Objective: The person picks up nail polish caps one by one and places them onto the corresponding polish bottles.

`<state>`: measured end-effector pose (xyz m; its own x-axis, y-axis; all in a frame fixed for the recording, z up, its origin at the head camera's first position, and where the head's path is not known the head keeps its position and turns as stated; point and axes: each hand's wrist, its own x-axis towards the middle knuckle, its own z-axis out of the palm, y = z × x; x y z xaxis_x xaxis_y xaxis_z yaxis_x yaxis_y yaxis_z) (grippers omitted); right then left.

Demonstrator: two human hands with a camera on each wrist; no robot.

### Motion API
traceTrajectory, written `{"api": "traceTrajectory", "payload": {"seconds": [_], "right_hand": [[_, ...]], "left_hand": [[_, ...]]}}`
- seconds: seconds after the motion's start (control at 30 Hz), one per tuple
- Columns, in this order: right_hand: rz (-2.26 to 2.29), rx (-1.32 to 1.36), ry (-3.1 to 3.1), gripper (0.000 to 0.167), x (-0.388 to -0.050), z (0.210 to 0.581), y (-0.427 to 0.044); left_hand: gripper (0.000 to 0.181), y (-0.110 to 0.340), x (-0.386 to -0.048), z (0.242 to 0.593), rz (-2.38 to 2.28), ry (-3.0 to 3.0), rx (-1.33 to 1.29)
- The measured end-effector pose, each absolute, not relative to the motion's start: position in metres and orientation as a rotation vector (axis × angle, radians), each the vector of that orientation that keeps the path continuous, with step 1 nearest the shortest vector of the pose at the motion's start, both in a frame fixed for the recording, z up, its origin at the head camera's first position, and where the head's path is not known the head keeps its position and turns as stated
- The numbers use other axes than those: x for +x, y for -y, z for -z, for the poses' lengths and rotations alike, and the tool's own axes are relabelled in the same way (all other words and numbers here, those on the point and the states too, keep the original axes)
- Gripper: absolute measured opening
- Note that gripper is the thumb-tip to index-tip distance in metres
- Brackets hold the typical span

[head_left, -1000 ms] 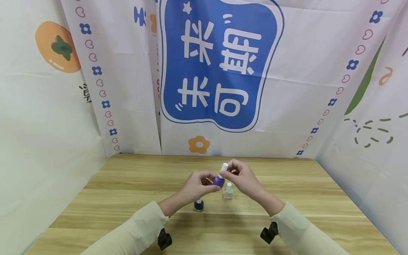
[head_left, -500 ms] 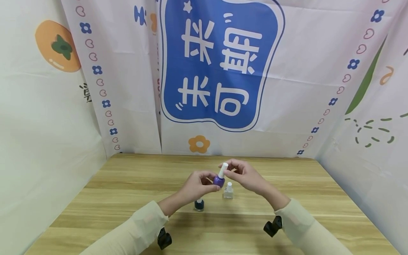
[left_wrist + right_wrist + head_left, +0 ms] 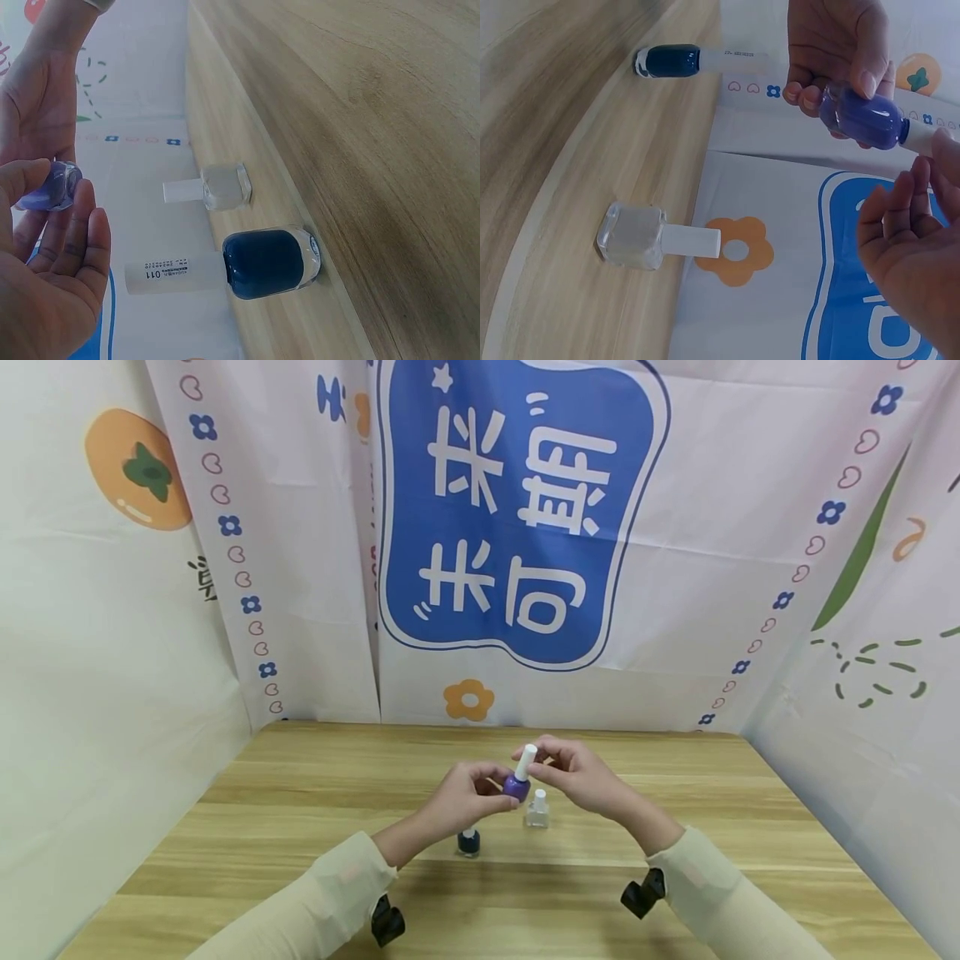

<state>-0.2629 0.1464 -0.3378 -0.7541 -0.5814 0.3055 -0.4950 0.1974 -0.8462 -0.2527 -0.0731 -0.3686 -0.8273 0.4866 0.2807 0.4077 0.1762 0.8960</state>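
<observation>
Above the table, my left hand (image 3: 459, 800) pinches the purple body of a nail polish bottle (image 3: 870, 118) between thumb and fingers. The bottle tilts slightly, with its white cap (image 3: 527, 760) uppermost in the head view. My right hand (image 3: 581, 774) has its thumb and fingers at that cap, which still sits on the bottle neck. Below the hands stand two more nail polish bottles, both upright: a dark teal one (image 3: 264, 264), whose white cap is mostly hidden by my left hand in the head view, and a clear one (image 3: 632, 235) with a white cap.
The wooden table (image 3: 300, 835) reaches back to a white printed cloth (image 3: 697, 635). More cloth hangs at the left and right sides. A black wrist camera (image 3: 387, 922) is worn under the left sleeve, another (image 3: 642, 893) under the right.
My right hand has shifted slightly right and loosened around the cap, so more of the cap shows. My left hand and the purple bottle have barely moved.
</observation>
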Motion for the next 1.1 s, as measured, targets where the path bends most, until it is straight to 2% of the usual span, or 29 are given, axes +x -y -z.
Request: {"api": "traceTrajectory", "payload": {"seconds": [0.4, 0.7, 0.87, 1.1], "right_hand": [[1.795, -0.902, -2.450, 0.012, -0.260, 0.346, -0.137], [1.892, -0.886, -2.414, 0.020, -0.259, 0.352, -0.135], [1.824, -0.956, -2.362, 0.014, -0.261, 0.347, -0.144], [1.716, -1.158, -2.196, 0.030, -0.265, 0.336, -0.153]], "left_hand": [[0.021, 0.071, -0.252, 0.369, -1.764, -2.371, 0.878], [0.019, 0.070, -0.250, 0.368, -1.739, -2.392, 0.924], [0.020, 0.071, -0.250, 0.367, -1.753, -2.369, 0.909], [0.022, 0.072, -0.250, 0.365, -1.739, -2.357, 0.896]]}}
